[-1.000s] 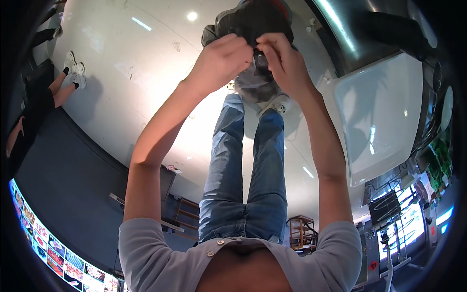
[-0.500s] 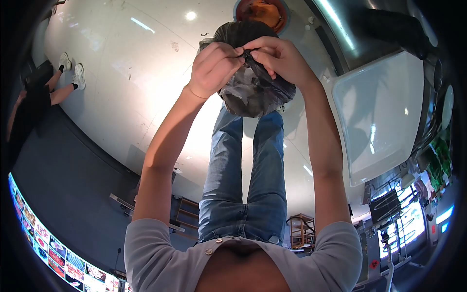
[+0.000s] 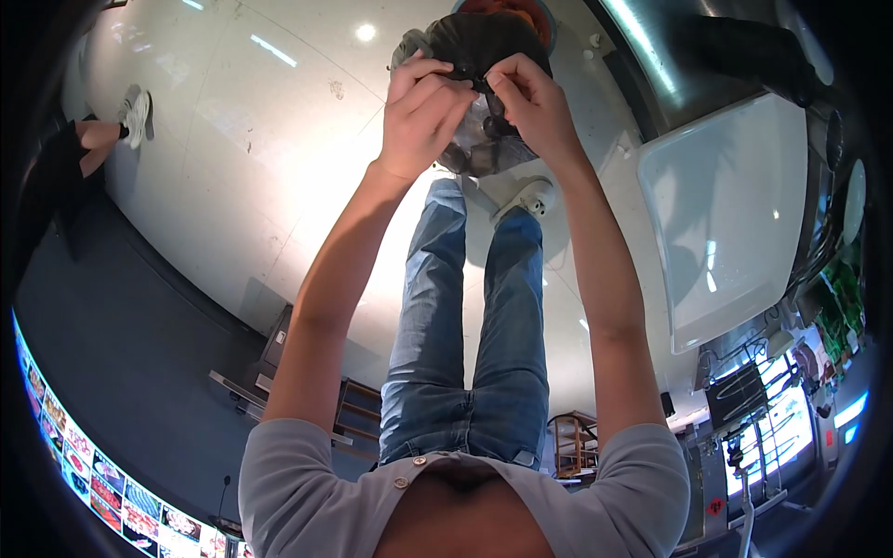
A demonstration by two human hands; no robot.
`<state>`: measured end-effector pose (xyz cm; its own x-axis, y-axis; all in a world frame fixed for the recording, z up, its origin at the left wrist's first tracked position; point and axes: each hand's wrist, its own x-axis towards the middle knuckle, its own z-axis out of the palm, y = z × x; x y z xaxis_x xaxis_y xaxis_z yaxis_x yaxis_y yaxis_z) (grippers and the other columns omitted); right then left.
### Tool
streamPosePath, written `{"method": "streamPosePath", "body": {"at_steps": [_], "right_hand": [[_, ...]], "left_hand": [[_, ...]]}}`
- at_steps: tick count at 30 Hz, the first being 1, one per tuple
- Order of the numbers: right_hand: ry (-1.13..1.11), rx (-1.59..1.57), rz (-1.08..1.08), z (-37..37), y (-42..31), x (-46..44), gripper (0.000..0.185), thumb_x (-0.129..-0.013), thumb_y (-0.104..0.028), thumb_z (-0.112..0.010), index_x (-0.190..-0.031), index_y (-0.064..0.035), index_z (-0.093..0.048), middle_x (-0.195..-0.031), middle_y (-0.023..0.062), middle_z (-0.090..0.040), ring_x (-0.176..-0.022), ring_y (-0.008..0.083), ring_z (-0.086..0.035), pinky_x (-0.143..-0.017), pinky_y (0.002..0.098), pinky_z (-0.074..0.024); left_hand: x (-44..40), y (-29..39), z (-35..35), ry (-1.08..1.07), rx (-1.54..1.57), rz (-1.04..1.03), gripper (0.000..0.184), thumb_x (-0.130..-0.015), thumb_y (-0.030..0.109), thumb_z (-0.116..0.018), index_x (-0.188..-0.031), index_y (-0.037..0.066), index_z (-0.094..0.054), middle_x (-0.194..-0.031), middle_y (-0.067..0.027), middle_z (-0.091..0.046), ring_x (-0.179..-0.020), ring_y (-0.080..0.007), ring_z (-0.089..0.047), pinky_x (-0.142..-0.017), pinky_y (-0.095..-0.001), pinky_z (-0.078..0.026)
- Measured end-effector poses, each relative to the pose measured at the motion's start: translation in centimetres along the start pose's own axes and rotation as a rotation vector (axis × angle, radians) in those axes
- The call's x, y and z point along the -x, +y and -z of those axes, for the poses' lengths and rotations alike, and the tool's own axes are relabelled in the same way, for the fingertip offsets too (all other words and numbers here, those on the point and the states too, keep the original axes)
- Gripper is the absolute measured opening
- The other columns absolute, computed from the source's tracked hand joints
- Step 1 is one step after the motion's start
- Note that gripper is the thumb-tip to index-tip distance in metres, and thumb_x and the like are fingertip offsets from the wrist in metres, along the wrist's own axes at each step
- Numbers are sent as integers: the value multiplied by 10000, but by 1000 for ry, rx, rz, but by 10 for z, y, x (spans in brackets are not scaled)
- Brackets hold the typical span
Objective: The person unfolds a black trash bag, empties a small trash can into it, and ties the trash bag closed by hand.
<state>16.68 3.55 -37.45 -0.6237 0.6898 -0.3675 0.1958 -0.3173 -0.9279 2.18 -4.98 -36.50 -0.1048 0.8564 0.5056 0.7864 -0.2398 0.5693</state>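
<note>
A full dark plastic bag [image 3: 488, 42] hangs from my two hands in front of my legs, above the floor, with crumpled, see-through grey film on its lower side. My left hand [image 3: 423, 112] pinches the gathered top of the bag from the left, fingers curled. Close beside it, my right hand [image 3: 532, 104] grips the same gathered top between thumb and fingers. The fingertips of both hands nearly meet at the gather. Whether there is a knot there is too small to tell.
Behind the bag stands a round blue-rimmed container [image 3: 549, 28] with something orange inside. A white tray-like basin [image 3: 726, 214] is on the right, beside a metal counter. At the far left another person's leg and white shoe [image 3: 138, 119] show.
The bag has swung up and away from my legs since half a second ago, covering more of the container and uncovering my shoe. The other person's legs have shifted.
</note>
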Motion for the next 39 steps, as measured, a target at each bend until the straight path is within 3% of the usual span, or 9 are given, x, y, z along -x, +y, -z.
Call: {"method": "streamPosePath", "body": {"at_steps": [3, 9, 15, 25, 29, 31, 33, 36, 39], "right_hand": [[150, 198, 119, -7, 10, -5, 81, -850, -144, -562, -862, -65, -574, -786, 22, -527, -662, 117, -523, -596, 254, -416], [332, 532, 126, -20, 16, -12, 95, -827, -174, -550, -802, -84, -569, -879, 69, -544, -809, 299, -563, -688, 387, -454], [372, 623, 143, -10, 38, -26, 96, -806, -186, -565, -802, -92, -588, -881, 75, -565, -818, 303, -575, -704, 393, -464], [422, 781, 325, -5, 37, -19, 61, -808, -163, -578, -825, -105, -584, -873, 60, -557, -793, 297, -581, -657, 395, -475], [384, 768, 448, -10, 7, 6, 39, -800, -125, -600, -832, -105, -594, -853, 51, -545, -782, 275, -571, -649, 365, -471], [235, 862, 670, -4, -5, 21, 71, -781, -85, -621, -851, -88, -607, -846, 53, -541, -785, 261, -556, -656, 351, -462], [221, 807, 637, -1, -11, 41, 73, -779, -75, -621, -851, -79, -608, -848, 55, -540, -790, 259, -549, -664, 350, -458], [229, 727, 552, 3, -15, 77, 77, -778, -60, -617, -855, -55, -610, -837, 63, -554, -782, 258, -553, -661, 344, -457], [265, 556, 223, 8, -5, 108, 71, -790, -63, -615, -849, -24, -604, -804, 85, -591, -694, 225, -594, -594, 301, -470]], "left_hand": [[8, 3, -12, 90, -101, 146, 68, -656, 106, -692, -698, 131, -644, -685, 13, -556, -792, -173, -501, -751, -315, -329], [21, 5, -23, 74, -42, 447, 66, -677, 62, -709, -711, 104, -670, -704, 16, -609, -772, -172, -497, -768, -296, -372], [30, -2, -35, 193, 139, 634, 64, -653, 54, -686, -685, 105, -665, -664, -4, -620, -740, -185, -509, -704, -298, -386], [41, 9, -29, 187, 203, 701, 96, -681, -12, -686, -751, 52, -670, -746, -40, -625, -752, -153, -547, -704, -256, -444], [22, 21, -3, 131, 130, 489, 120, -667, -13, -670, -763, 58, -666, -745, -39, -623, -748, -181, -551, -682, -273, -448], [10, 33, 10, 103, 139, 405, 132, -660, -9, -658, -770, 63, -665, -731, -45, -620, -736, -215, -555, -664, -290, -454], [1, 48, 19, -55, 369, 504, 118, -693, -19, -660, -788, 49, -663, -749, -31, -609, -685, -118, -541, -615, -234, -440], [-3, 72, 17, -113, 491, 564, 119, -697, -14, -654, -799, 45, -661, -734, -39, -598, -650, -111, -537, -584, -225, -433], [9, 90, -5, -143, 496, 602, 123, -687, -11, -658, -800, 39, -657, -724, -49, -591, -643, -116, -533, -588, -229, -431]]}}
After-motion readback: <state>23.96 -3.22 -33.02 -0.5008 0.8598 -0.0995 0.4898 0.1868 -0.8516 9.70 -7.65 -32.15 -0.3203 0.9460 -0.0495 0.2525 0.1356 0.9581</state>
